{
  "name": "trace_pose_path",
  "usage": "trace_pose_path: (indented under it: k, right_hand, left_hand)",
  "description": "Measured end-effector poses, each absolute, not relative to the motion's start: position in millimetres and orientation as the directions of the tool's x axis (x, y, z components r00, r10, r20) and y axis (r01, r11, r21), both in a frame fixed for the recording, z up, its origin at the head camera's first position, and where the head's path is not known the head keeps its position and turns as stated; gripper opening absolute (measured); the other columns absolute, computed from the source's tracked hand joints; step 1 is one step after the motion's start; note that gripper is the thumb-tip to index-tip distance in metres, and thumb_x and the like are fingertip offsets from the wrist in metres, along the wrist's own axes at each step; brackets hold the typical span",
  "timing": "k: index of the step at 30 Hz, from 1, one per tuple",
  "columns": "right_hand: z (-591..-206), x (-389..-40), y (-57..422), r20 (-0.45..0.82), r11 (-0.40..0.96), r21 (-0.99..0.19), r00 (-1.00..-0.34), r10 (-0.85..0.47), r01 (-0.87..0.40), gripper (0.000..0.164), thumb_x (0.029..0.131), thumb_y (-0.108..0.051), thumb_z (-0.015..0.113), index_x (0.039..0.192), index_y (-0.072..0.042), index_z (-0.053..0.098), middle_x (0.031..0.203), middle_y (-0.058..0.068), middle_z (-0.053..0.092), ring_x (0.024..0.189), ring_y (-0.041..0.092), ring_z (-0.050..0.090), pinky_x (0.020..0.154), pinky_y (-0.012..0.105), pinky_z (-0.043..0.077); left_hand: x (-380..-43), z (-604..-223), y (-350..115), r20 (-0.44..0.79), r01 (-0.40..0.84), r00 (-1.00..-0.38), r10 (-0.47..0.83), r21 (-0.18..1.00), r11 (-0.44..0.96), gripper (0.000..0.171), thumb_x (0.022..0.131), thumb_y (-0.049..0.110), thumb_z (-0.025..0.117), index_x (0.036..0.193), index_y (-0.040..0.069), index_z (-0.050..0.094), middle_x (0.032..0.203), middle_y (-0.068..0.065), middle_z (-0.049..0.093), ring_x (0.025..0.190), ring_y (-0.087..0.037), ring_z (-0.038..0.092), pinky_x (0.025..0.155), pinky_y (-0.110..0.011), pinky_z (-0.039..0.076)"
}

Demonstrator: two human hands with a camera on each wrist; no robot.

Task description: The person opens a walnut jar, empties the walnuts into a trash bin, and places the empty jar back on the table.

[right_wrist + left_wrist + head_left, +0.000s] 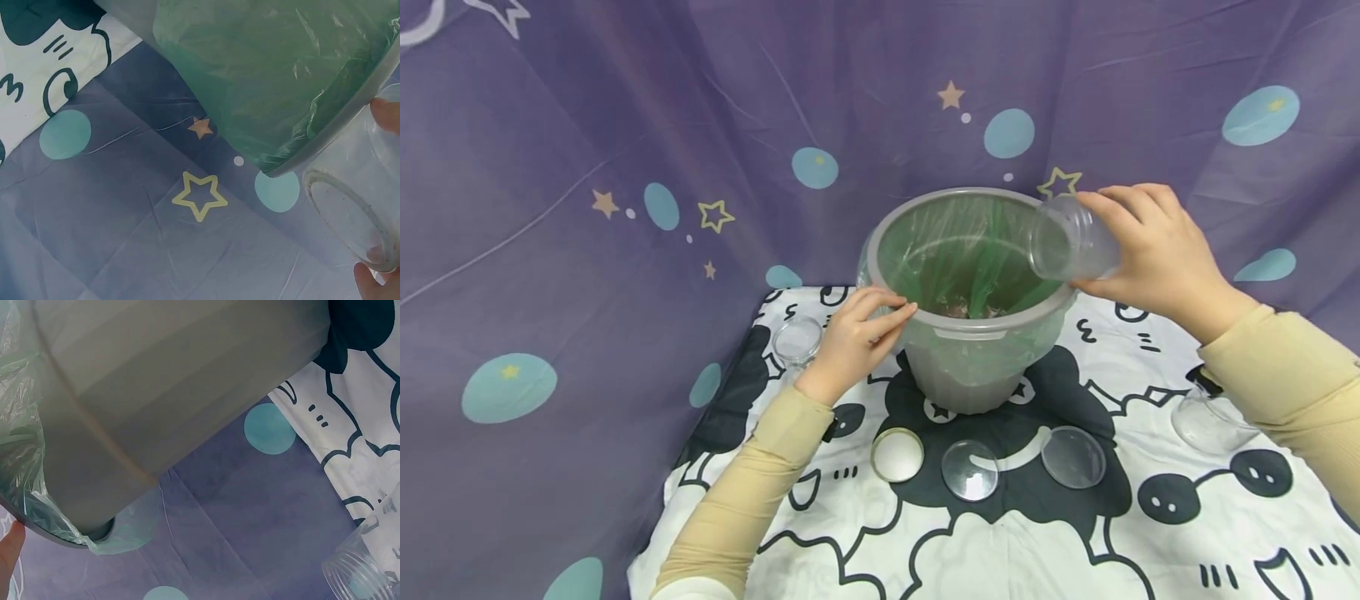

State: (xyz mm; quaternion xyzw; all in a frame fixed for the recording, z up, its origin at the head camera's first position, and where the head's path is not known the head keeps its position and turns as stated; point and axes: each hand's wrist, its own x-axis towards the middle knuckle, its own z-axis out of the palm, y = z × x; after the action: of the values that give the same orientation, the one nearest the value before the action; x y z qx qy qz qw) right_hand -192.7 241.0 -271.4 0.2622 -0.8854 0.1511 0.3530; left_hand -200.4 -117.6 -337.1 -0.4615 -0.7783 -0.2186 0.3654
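A grey bin (973, 367) lined with a green plastic bag (1007, 350) stands on the patterned cloth. Dark reddish stuff (958, 308), too unclear to name, lies at its bottom. My right hand (1153, 242) grips a clear plastic jar (1067, 237), tipped on its side over the right part of the bin's rim; no contents show in it. The same jar (347, 206) appears at the right edge of the right wrist view. At the near left of the rim, my left hand (865, 333) touches the edge with its fingertips, the fingers only loosely bent.
Three round lids lie before the bin: a gold-rimmed white one (897, 455), a clear one (970, 471) and another clear one (1073, 457). Clear jars stand left (797, 340) and right (1210, 421), partly behind my arms. A purple curtain (700, 108) hangs behind.
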Motion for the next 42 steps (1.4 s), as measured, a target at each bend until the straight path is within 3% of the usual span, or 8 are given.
trace_pose_path:
  k: [6,12,21,27,40,42]
  right_hand:
    - [-277,-187,247,0.711,0.816,-0.17,-0.642,-0.287,-0.553,0.09,0.047,-0.024,0.083,0.129,-0.004,0.052,0.119,0.026,0.055,0.108,0.046,0.042,0.09,0.058,0.037]
    - [-284,-185,252,0.688,0.798,-0.298,-0.697,-0.199,-0.523,0.098,0.043,-0.017,0.088,0.131,0.001,0.05,0.119,0.029,0.057,0.104,0.044,0.046,0.098,0.05,0.029]
    - [-301,-179,265,0.613,0.777,-0.469,-0.788,-0.056,-0.42,0.103,0.043,-0.008,0.088,0.137,-0.002,0.044,0.124,0.03,0.053,0.105,0.047,0.042,0.096,0.048,0.025]
    - [-316,-177,278,0.584,0.773,-0.506,-0.811,-0.021,-0.384,0.104,0.044,-0.006,0.087,0.138,-0.001,0.042,0.122,0.032,0.052,0.103,0.049,0.041,0.09,0.05,0.024]
    - [-343,-168,288,0.409,0.761,-0.622,-0.906,0.113,-0.186,0.102,0.058,-0.015,0.088,0.143,-0.005,0.034,0.128,0.027,0.047,0.11,0.05,0.036,0.08,0.053,0.031]
    - [-349,-168,290,0.37,0.746,-0.647,-0.92,0.127,-0.156,0.101,0.061,-0.017,0.087,0.145,-0.005,0.031,0.128,0.026,0.047,0.111,0.048,0.038,0.081,0.049,0.033]
  left_hand:
    - [-201,-337,-117,0.779,0.881,-0.299,0.551,0.002,0.474,0.023,0.084,0.001,0.069,0.106,0.006,0.073,0.101,-0.011,0.065,0.1,-0.028,0.059,0.102,-0.032,0.044]
    - [-201,-340,-119,0.779,0.871,-0.313,0.543,0.008,0.492,0.023,0.083,0.001,0.069,0.105,0.006,0.074,0.1,-0.011,0.065,0.099,-0.028,0.059,0.104,-0.037,0.043]
    - [-201,-341,-118,0.784,0.869,-0.315,0.535,0.011,0.495,0.023,0.083,0.0,0.069,0.104,0.007,0.074,0.099,-0.011,0.065,0.097,-0.028,0.06,0.103,-0.04,0.045]
    - [-200,-340,-118,0.787,0.868,-0.314,0.531,0.011,0.497,0.023,0.082,0.0,0.069,0.104,0.006,0.074,0.099,-0.011,0.065,0.096,-0.028,0.06,0.102,-0.04,0.045]
    - [-201,-343,-119,0.792,0.87,-0.311,0.526,0.014,0.493,0.024,0.081,-0.001,0.07,0.104,0.006,0.074,0.099,-0.011,0.065,0.096,-0.029,0.059,0.103,-0.041,0.045]
    - [-201,-342,-119,0.79,0.866,-0.312,0.528,0.008,0.499,0.024,0.082,-0.001,0.069,0.104,0.006,0.074,0.099,-0.012,0.065,0.097,-0.029,0.059,0.104,-0.04,0.044]
